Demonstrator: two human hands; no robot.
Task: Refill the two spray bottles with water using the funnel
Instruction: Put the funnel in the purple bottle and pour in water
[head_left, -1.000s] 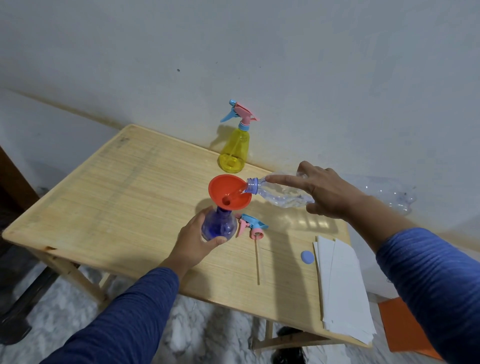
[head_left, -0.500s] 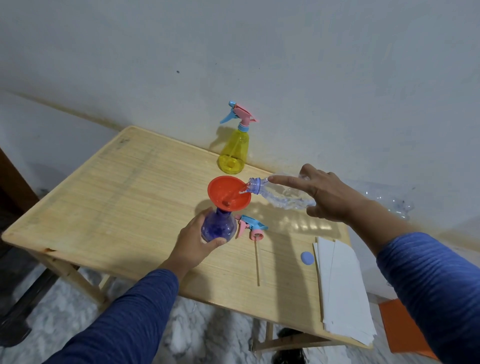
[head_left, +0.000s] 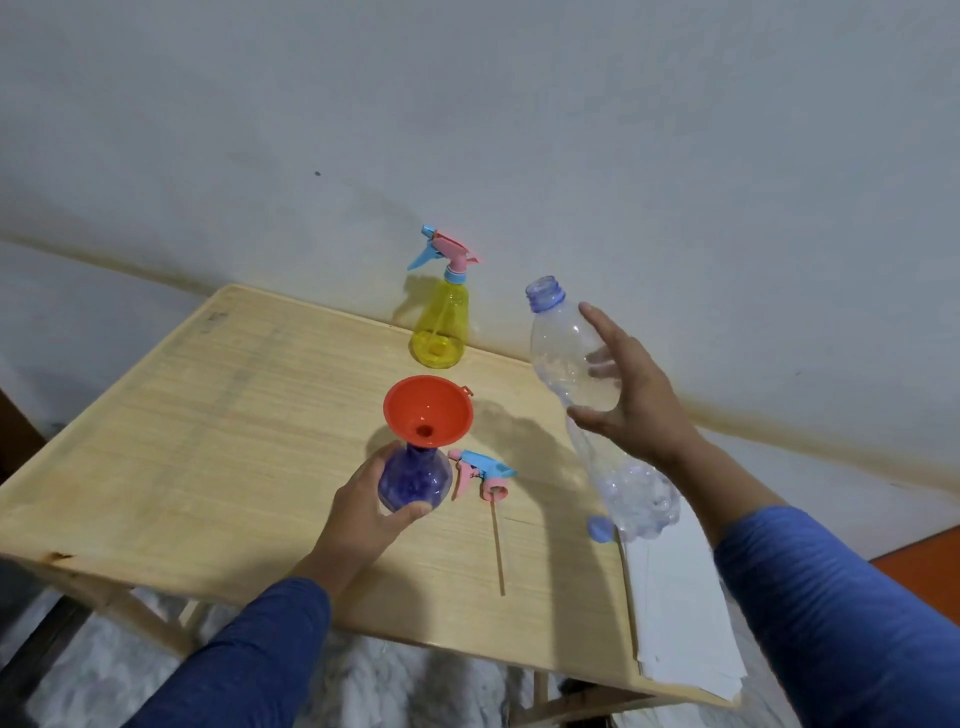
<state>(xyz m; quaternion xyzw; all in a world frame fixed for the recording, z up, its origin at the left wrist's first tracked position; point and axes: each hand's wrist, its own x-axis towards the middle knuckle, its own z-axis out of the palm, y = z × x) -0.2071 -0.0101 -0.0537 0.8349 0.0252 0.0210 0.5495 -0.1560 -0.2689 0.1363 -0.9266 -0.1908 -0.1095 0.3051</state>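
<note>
A blue spray bottle (head_left: 414, 480) stands on the wooden table (head_left: 234, 426) with a red funnel (head_left: 427, 411) in its neck. My left hand (head_left: 366, 506) grips the bottle's body. Its pink and blue spray head (head_left: 480, 475) with a long dip tube lies just to the right. My right hand (head_left: 631, 395) holds a clear plastic water bottle (head_left: 576, 364) upright above the table, its open mouth pointing up. A yellow spray bottle (head_left: 441, 327) with its spray head on stands at the back by the wall.
A small blue cap (head_left: 600, 530) lies on the table under the water bottle. A stack of white paper (head_left: 675, 613) sits at the table's right edge. The wall runs close behind the table. An orange object (head_left: 930, 577) is on the floor at right.
My right hand has swung the water bottle from a pouring tilt at the funnel up to upright and away to the right. The left hand has stayed on the blue bottle.
</note>
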